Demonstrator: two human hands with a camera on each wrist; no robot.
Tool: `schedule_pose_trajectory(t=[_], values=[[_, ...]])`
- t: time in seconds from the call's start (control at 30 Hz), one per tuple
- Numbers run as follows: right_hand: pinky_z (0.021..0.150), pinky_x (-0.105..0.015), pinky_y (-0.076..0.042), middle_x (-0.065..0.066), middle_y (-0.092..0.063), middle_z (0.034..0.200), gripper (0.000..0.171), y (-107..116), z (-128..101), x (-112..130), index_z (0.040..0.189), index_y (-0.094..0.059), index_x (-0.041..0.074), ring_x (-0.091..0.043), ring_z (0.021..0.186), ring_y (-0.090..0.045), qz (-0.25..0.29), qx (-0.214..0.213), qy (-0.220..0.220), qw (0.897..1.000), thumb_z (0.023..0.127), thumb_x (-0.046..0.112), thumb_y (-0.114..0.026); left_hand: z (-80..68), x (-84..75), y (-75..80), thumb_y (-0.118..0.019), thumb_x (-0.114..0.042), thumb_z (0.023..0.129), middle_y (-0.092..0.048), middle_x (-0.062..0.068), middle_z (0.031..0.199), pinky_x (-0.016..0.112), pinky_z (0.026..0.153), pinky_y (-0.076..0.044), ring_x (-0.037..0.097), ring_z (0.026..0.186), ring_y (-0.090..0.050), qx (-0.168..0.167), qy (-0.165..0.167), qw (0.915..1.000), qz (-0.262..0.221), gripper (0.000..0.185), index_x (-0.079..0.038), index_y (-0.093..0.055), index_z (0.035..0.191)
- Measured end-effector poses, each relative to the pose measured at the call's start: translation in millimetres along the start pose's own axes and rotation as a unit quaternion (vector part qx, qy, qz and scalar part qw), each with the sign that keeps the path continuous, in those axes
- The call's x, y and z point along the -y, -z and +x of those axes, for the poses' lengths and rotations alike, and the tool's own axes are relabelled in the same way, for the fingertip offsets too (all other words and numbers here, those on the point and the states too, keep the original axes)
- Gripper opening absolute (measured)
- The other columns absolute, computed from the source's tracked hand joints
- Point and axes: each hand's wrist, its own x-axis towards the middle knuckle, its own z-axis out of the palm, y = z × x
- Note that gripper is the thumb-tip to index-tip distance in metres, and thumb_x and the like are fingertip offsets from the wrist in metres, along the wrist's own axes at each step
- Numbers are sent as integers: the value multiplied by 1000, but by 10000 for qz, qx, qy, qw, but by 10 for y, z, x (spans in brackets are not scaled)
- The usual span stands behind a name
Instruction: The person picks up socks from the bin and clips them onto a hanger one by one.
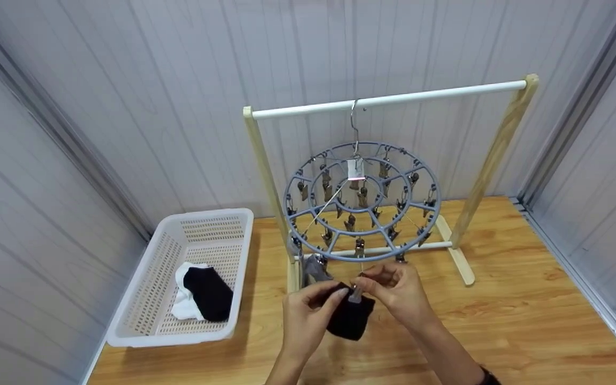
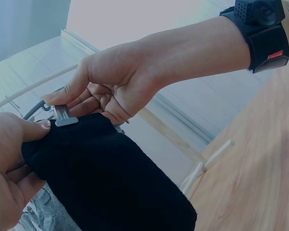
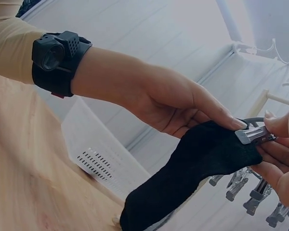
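Observation:
My left hand (image 1: 305, 318) pinches the cuff of a black sock (image 1: 349, 321) between thumb and fingers. Beside it, my right hand (image 1: 401, 294) holds a metal clip (image 1: 357, 294) by its upper end, thumb pressed against it. In the left wrist view the flat jaw of that clip (image 2: 66, 118) lies over the cuff's edge. The sock (image 3: 183, 168) droops toe-down below both hands in the right wrist view. Above them hangs a round grey-blue clip hanger (image 1: 335, 252), tilted toward me, with many metal clips. A grey sock (image 1: 316, 269) hangs at its front left, partly hidden.
A wooden rack with a white top bar (image 1: 420, 96) carries the hanger by its hook. To the left, a white plastic basket (image 1: 246, 240) holds a black sock (image 1: 212, 294) and a white sock (image 1: 184, 302). Pale panel walls (image 1: 195, 107) enclose the wooden surface (image 1: 543, 299).

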Motion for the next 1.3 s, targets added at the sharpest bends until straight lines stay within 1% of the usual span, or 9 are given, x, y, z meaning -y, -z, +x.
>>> schedule_pose_trajectory(t=[0.13, 0.37, 0.53, 0.77, 0.87, 0.97, 1.03, 1.1, 1.3], values=[[78, -33, -63, -12, -79, 92, 22, -8, 3, 12, 100, -68, -12, -18, 80, -75, -163, 91, -80, 9998, 92, 4, -82, -5, 5, 0, -84, -16, 93, -80, 2, 95, 30, 69, -63, 15, 79, -77, -94, -94, 9999, 48, 10, -10, -84, 101], [81, -34, -63, -20, -78, 100, 26, 41, 30, 41, 108, -69, -9, -21, 84, -75, -416, 247, -390, 9981, 96, 11, -79, -9, 1, -6, -83, -18, 93, -80, 1, 94, 32, 69, -64, 15, 79, -77, 25, 45, 9999, -96, 10, -12, -83, 101], [86, -35, -62, -17, -78, 106, 29, 77, 49, 54, 115, -70, -7, -23, 92, -75, -596, 418, -544, 9959, 99, 17, -77, -10, -15, 10, -83, -18, 94, -80, 1, 94, 31, 70, -64, 16, 81, -77, 86, 194, 9997, -147, 9, -12, -82, 101], [91, -36, -61, -18, -76, 113, 32, 149, 67, 67, 124, -71, -5, -25, 99, -76, -707, 714, -437, 9940, 104, 20, -71, 21, -48, 98, -82, -21, 95, -80, 2, 97, 30, 73, -63, 16, 82, -77, 226, 377, 9990, -91, 14, -9, -82, 103], [92, -37, -61, -18, -76, 114, 31, 194, 81, 77, 124, -72, -6, -27, 100, -77, -705, 917, -355, 9927, 105, 20, -69, 46, -56, 157, -83, -22, 95, -80, 1, 96, 29, 74, -63, 15, 82, -76, 240, 482, 9985, 44, 14, -10, -82, 103], [90, -40, -62, -21, -76, 110, 29, 244, 93, 91, 120, -72, -7, -30, 99, -77, -700, 1091, -296, 9911, 106, 18, -68, 67, -62, 215, -82, -23, 95, -80, 0, 95, 28, 73, -62, 14, 81, -75, 243, 510, 9983, 156, 13, -11, -82, 102], [89, -41, -62, -21, -77, 107, 27, 274, 99, 100, 117, -73, -6, -35, 97, -76, -666, 1110, -270, 9912, 106, 18, -68, 78, -60, 244, -82, -23, 95, -79, 0, 94, 28, 73, -62, 14, 80, -75, 232, 484, 9984, 200, 13, -11, -82, 102], [87, -43, -62, -22, -77, 103, 26, 301, 101, 109, 114, -73, -7, -36, 94, -76, -636, 1089, -210, 9918, 105, 17, -68, 89, -57, 271, -83, -22, 95, -79, -1, 93, 28, 73, -62, 14, 80, -75, 213, 450, 9985, 221, 12, -11, -82, 101], [82, -47, -63, -23, -76, 97, 22, 373, 94, 159, 109, -73, -9, -33, 87, -77, -422, 950, 90, 9945, 104, 13, -69, 116, -33, 349, -83, -17, 94, -80, 0, 92, 28, 73, -62, 15, 79, -76, 94, 445, 9985, 292, 9, -10, -82, 100]])
